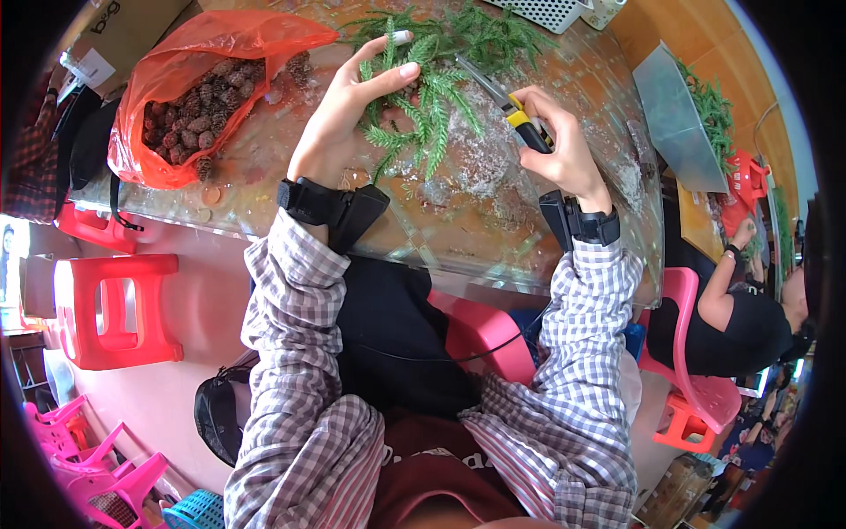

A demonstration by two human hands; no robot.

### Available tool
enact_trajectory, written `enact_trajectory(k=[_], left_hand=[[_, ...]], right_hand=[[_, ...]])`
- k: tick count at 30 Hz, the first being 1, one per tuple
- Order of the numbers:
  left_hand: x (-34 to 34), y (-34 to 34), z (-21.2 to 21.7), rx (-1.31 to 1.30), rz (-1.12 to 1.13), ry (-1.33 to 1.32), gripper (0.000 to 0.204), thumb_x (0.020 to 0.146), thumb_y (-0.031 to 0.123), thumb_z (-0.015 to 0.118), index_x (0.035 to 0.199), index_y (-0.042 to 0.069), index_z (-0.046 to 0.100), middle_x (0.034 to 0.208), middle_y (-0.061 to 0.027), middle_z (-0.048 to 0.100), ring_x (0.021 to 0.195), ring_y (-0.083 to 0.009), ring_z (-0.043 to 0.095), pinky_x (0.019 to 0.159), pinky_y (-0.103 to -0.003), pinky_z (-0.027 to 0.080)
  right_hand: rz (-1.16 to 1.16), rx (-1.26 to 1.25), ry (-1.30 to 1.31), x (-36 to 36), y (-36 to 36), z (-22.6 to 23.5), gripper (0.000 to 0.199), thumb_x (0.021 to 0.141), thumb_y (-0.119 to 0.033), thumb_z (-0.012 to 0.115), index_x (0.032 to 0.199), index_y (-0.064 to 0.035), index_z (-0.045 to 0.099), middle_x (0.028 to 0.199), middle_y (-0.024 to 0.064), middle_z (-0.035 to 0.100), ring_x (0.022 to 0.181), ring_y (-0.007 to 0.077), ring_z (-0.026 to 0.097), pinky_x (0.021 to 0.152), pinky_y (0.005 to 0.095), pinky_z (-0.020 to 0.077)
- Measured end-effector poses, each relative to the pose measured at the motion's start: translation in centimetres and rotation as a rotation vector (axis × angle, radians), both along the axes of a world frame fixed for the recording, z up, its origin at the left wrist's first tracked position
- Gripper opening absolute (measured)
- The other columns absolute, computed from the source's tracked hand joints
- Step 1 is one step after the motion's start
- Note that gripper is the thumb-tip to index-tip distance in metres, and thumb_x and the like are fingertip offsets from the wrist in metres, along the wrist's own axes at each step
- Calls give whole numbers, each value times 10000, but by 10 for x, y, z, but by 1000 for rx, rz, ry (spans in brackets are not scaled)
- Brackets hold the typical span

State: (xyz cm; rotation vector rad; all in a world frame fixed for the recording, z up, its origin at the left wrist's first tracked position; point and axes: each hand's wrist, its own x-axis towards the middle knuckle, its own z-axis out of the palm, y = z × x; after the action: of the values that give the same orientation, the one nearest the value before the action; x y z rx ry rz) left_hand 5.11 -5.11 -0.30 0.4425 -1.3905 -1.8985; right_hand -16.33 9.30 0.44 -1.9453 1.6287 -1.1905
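Note:
My left hand has its thumb and forefinger closed on a green artificial pine sprig, whose branches hang down and spread over the table. A pale wrapping covers the tip of the forefinger. In my right hand is a pair of pliers with yellow and black handles. Their metal jaws point up and left toward the greenery; whether they touch a stem I cannot tell. More pine greenery lies just beyond, at the table's far side.
A red plastic bag of pine cones stands open at the left. White flakes litter the glass-topped table. A white perforated basket sits at the back. Right, another person works beside greenery. A red stool stands left.

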Motion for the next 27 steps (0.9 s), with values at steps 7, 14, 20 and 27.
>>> enact_trajectory(k=[7,14,20,27], left_hand=[[-4,0,-4,-8,-151,12,673,756,151,719,1302,6,352,891,-73,622,740,-112,603,548,-229,455],[-6,4,-2,-19,-125,-42,643,751,158,726,1283,31,386,880,-58,622,750,-97,598,549,-219,454],[-14,19,6,-369,208,-44,595,767,161,708,1268,47,407,913,-44,621,819,-91,589,578,-218,455],[-11,33,36,-468,109,173,469,874,174,582,1254,37,343,1029,-77,482,857,-144,496,733,-258,419]], right_hand=[[32,-5,12,7,1,3,257,561,2,528,763,-9,369,975,77,470,910,154,415,850,218,271],[-5,-55,5,8,1,1,238,569,-5,546,745,-15,386,939,64,485,833,142,428,793,232,334],[-142,33,58,10,4,-2,213,603,-17,582,776,11,461,826,22,509,688,91,403,641,218,347],[-206,51,-97,13,4,-11,224,623,-15,593,828,30,513,675,-28,445,606,62,344,548,211,305]])
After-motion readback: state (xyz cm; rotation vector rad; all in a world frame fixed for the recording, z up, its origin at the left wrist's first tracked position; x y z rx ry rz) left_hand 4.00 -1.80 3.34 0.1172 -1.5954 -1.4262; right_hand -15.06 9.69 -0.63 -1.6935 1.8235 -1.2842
